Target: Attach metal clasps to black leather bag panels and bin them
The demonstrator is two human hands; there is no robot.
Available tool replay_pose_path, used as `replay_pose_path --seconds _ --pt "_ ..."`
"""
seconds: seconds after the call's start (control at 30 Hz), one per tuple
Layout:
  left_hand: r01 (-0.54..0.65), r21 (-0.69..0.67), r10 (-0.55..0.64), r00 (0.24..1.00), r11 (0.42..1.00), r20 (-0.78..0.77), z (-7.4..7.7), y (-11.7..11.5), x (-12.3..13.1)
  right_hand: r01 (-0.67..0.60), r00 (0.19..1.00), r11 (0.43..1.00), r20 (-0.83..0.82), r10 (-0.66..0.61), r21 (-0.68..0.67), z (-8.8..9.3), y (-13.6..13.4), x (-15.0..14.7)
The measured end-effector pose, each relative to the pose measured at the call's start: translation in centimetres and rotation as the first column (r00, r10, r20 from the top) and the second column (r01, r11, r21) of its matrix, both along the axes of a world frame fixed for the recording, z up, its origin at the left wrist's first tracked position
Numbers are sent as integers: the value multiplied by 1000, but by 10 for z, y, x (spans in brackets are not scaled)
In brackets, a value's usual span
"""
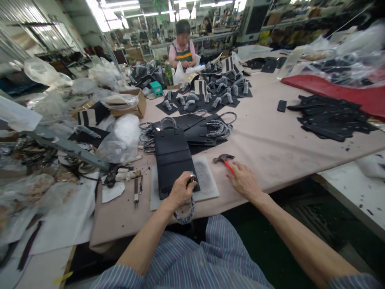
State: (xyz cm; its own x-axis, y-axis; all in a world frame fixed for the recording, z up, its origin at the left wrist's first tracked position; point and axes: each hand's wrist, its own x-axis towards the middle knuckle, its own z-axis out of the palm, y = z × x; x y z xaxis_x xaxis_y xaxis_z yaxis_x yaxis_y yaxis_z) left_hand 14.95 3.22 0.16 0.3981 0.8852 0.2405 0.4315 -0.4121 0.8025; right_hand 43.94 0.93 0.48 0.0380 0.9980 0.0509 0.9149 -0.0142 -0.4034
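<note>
A black handbag (174, 154) lies flat on a pale board (207, 176) in front of me. One of its plastic-wrapped handles (185, 216) hangs toward my lap. My left hand (182, 189) rests at the bag's near right corner, fingers closed around a small shiny metal piece (191, 176); its exact kind is unclear. To the right, my right hand (245, 180) is on the red handle of a claw hammer (224, 159), its fingers covering most of the handle. The hammer's head lies beside the board on the table.
More black bags (198, 128) are stacked behind. Bag panels with wrapped handles (210, 90) spread farther back, before a seated person (183, 50). Black strips (333, 116) and a phone (282, 106) lie right. Small tools (136, 192) and plastic bags (123, 136) are left.
</note>
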Motion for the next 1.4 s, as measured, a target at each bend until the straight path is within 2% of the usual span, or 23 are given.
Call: replay_pose_path --seconds 0.07,0.1,0.17,0.3,0.4,0.5,0.6,0.63,0.67,0.73,0.8,0.83,0.87,0.93,1.0,1.03,1.1,1.17,1.27,1.4 --pt "3 16 -3 1000 1000 13 0 1 0 -230 970 960 -37 239 159 0 2 -23" --pt "5 20 -5 1000 1000 7 0 2 0 -335 933 922 -67 353 195 -2 3 -36" --pt "19 25 -18 1000 1000 -18 -1 4 0 -449 874 876 -118 471 177 -9 2 -64" --pt "25 30 -25 1000 999 -16 -4 5 -1 -435 887 893 -117 447 112 -30 -4 -97" --pt "-24 19 23 998 1000 54 -9 3 -2 -419 892 903 -144 429 93 -38 -5 -99" --pt "-60 46 54 991 997 121 -10 -2 -2 -422 888 903 -164 430 85 -37 -3 -95" --pt "122 80 -129 988 989 86 -8 -5 1 -423 885 902 -176 432 85 -34 -2 -94" --pt "143 53 -148 982 988 117 -7 -5 2 -422 885 903 -177 431 85 -33 -2 -95" --pt "102 7 -102 977 995 186 -6 -3 2 -421 886 903 -174 429 84 -32 -2 -95" --pt "-110 -119 147 918 987 368 -4 4 -4 -416 891 906 -165 423 74 -32 -2 -96" --pt "-316 -277 416 769 907 485 -1 12 -21 -415 894 908 -157 419 63 -31 -2 -96" --pt "-364 -341 494 718 867 490 1 15 -34 -417 894 907 -155 421 62 -31 -2 -96" --pt "-394 -390 547 697 832 462 3 16 -49 -420 892 905 -154 425 66 -30 -3 -95" --pt "-474 -424 617 723 771 313 10 13 -87 -422 891 903 -147 430 87 -31 -4 -95" --pt "-584 -357 642 764 728 60 17 2 -126 -419 892 900 -133 433 118 -34 -7 -95" --pt "-642 -306 654 753 703 -78 20 -6 -146 -419 892 898 -124 435 133 -36 -8 -94" --pt "-729 -191 646 676 658 -355 24 -20 -180 -425 890 890 -104 445 167 -44 -9 -94" --pt "-771 -78 593 546 632 -592 26 -30 -209 -435 886 877 -81 458 202 -53 -8 -93" --pt "-778 -5 455 373 628 -808 23 -39 -238 -446 882 860 -41 469 247 -62 -6 -93" --pt "-701 13 316 305 713 -898 20 -47 -245 -461 876 840 -6 483 284 -65 -4 -93"
